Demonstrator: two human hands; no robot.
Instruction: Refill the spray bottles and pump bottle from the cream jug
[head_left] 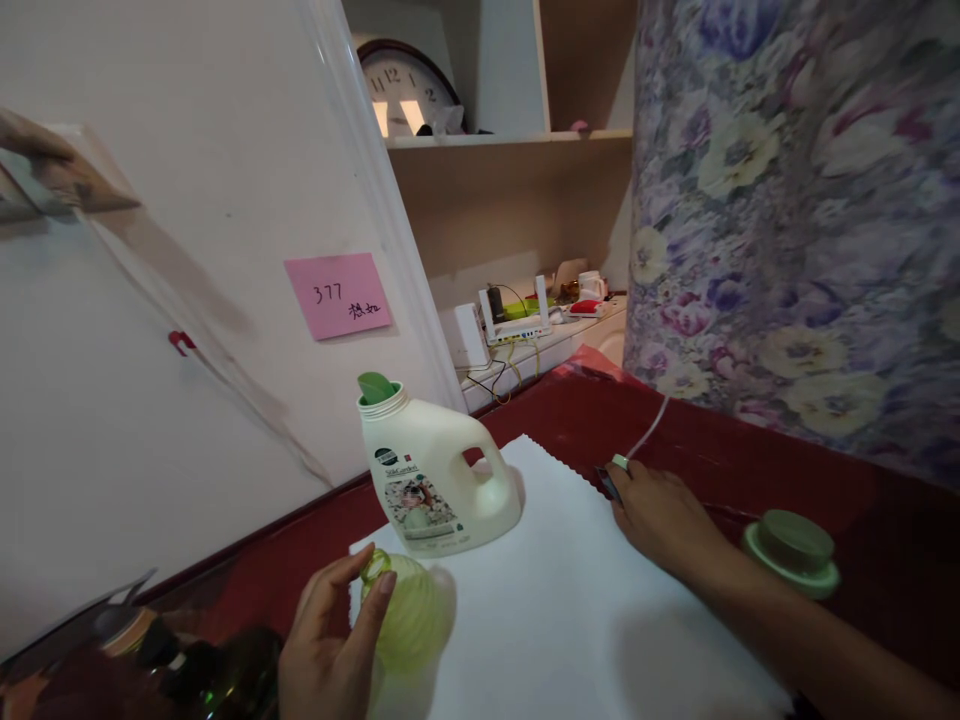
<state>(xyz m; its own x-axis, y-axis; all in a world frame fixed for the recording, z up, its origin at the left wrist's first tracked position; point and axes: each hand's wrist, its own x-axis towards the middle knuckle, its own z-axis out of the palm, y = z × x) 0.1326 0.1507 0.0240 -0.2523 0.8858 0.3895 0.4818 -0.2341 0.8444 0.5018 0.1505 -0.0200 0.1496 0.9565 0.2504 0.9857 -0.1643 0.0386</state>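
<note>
At seven o'clock in the view, the left hand (330, 630) pinches the neck of a ribbed yellow-green bottle (411, 615) between thumb and fingers, its neck pointing to eleven o'clock, over the white sheet (540, 600). At four o'clock, the right hand (651, 500) is at the sheet's edge, fingers curled by a small, mostly hidden grey-and-green item (610, 484); whether they grip it cannot be told. From the bottle, a cream jug (435, 440) stands upright between twelve and one o'clock, its mouth uncapped
</note>
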